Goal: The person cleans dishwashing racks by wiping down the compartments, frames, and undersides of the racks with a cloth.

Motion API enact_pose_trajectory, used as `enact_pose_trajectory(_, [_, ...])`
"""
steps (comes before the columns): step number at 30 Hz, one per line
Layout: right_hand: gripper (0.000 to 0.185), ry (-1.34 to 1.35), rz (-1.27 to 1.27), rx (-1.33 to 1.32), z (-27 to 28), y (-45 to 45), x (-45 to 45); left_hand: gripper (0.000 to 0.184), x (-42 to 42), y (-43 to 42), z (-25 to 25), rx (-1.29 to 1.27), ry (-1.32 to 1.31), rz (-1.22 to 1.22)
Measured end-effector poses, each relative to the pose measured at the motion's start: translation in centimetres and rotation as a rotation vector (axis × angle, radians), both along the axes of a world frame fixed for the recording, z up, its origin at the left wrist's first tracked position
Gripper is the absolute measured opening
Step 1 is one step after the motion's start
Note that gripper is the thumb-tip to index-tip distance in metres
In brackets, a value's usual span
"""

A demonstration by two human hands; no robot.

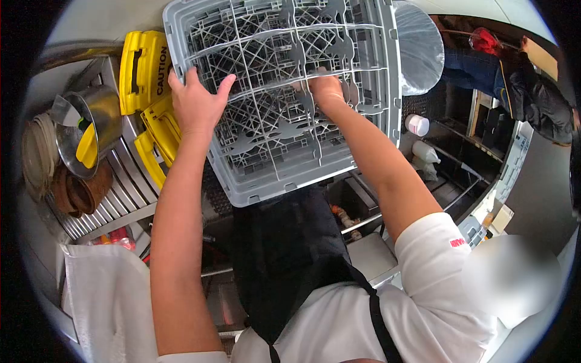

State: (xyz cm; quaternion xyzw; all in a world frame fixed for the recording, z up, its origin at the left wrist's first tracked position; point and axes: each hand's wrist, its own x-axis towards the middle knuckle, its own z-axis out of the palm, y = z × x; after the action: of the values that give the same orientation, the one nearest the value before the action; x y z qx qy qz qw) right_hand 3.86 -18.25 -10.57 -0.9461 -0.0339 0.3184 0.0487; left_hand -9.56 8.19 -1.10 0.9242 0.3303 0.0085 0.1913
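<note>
A grey plastic dish rack (284, 172) with a compartment grid takes up the upper middle of the head view, in front of my body. My left hand (196, 100) is closed over the rack's left rim, its thumb pointing inward over the grid. Through the dividers, my right hand (327, 91) reaches into the rack's right half, and its fingers are curled at the grid and partly hidden by the bars. No dishes show in the rack. What supports it from below is hidden.
Yellow caution signs (142, 72) stand left of the rack. Further left, a metal pot (106, 124) and brown bowls (82, 187) sit on a slatted metal shelf (130, 175). A plastic-wrapped round item (417, 48), a white tub (417, 124) and a person in dark clothes (532, 91) are right.
</note>
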Motion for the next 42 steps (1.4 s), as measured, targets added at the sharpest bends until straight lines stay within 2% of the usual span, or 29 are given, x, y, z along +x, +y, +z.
enact_pose_trajectory(1, [0.049,-0.052,-0.248,0.112,-0.1,-0.3,0.1,0.082,-0.1,0.1,0.0,-0.004,0.001,0.003])
enact_pose_trajectory(3, [0.035,-0.072,-0.153,0.128,-0.4,-0.2,0.5,0.081,-0.1,0.1,-0.2,-0.014,-0.031,0.013])
enact_pose_trajectory(5, [0.034,-0.076,-0.003,0.075,-0.6,-0.3,0.7,0.08,-0.2,0.2,-0.4,-0.022,-0.038,0.017])
enact_pose_trajectory(6, [0.041,-0.102,-0.081,0.075,-2.6,-0.9,1.1,0.079,-0.1,0.2,-0.4,-0.024,-0.036,0.025])
enact_pose_trajectory(9, [0.033,-0.176,-0.058,0.066,-3.1,-1.2,0.7,0.077,-0.1,0.2,-0.5,-0.011,-0.032,0.014])
enact_pose_trajectory(12, [0.024,-0.326,0.054,0.136,-6.3,-2.3,0.8,0.077,-0.4,0.1,-0.3,-0.008,-0.044,0.012])
enact_pose_trajectory(14, [0.02,-0.258,0.004,0.149,-6.5,-1.8,1.4,0.077,-0.2,0.2,-0.5,0.035,-0.062,0.009])
enact_pose_trajectory(15, [0.02,-0.212,-0.026,0.143,-5.7,-1.8,0.8,0.077,-0.5,0.2,-0.7,0.031,-0.066,0.006])
enact_pose_trajectory(16, [0.019,-0.269,0.032,0.078,-2.3,-0.6,0.2,0.076,-0.5,0.2,-0.8,0.025,-0.071,0.005])
enact_pose_trajectory(17, [0.02,-0.294,0.018,0.086,-1.6,-0.4,-0.3,0.076,-0.3,0.2,-0.8,0.023,-0.081,0.001])
enact_pose_trajectory(19, [0.022,-0.346,-0.011,0.11,-1.5,-0.1,-0.5,0.074,-0.1,0.2,-0.7,-0.005,-0.07,0.019])
enact_pose_trajectory(20, [0.027,-0.269,-0.132,0.043,-2.7,0.0,0.2,0.073,-0.1,0.2,-0.7,0.002,-0.063,0.017])
enact_pose_trajectory(23, [0.032,-0.279,-0.238,0.072,-3.5,1.1,0.5,0.072,-0.1,0.1,-0.6,-0.022,-0.053,0.021])
enact_pose_trajectory(27, [0.031,-0.234,0.018,-0.029,-3.6,1.2,1.0,0.069,-0.1,0.1,-0.2,-0.029,-0.062,0.016])
enact_pose_trajectory(29, [0.031,-0.184,-0.029,0.108,-1.4,0.6,0.5,0.071,0.1,0.2,-0.1,-0.022,-0.06,0.025])
enact_pose_trajectory(31, [0.029,-0.24,0.279,-0.01,-2.4,-0.6,0.7,0.072,0.1,0.1,0.4,-0.037,-0.029,0.047])
enact_pose_trajectory(34, [0.03,-0.105,0.039,-0.032,-2.1,-1.4,-2.2,0.073,-0.1,0.3,-0.4,-0.021,-0.046,0.035])
enact_pose_trajectory(35, [0.032,-0.068,0.189,-0.028,-7.4,-4.3,-2.4,0.073,0.0,0.3,-0.4,-0.023,-0.056,0.032])
enact_pose_trajectory(37, [0.031,-0.388,-0.083,0.009,-4.1,-2.1,-3.7,0.073,0.1,0.3,-0.5,-0.011,-0.071,0.027])
enact_pose_trajectory(40, [0.023,-0.359,0.296,-0.026,-1.4,-1.7,-3.0,0.07,-0.1,0.3,-0.5,-0.034,-0.092,0.019])
enact_pose_trajectory(42, [0.021,-0.177,0.38,-0.122,-0.6,-1.0,-1.9,0.068,0.1,0.3,-0.1,-0.068,-0.078,0.026])
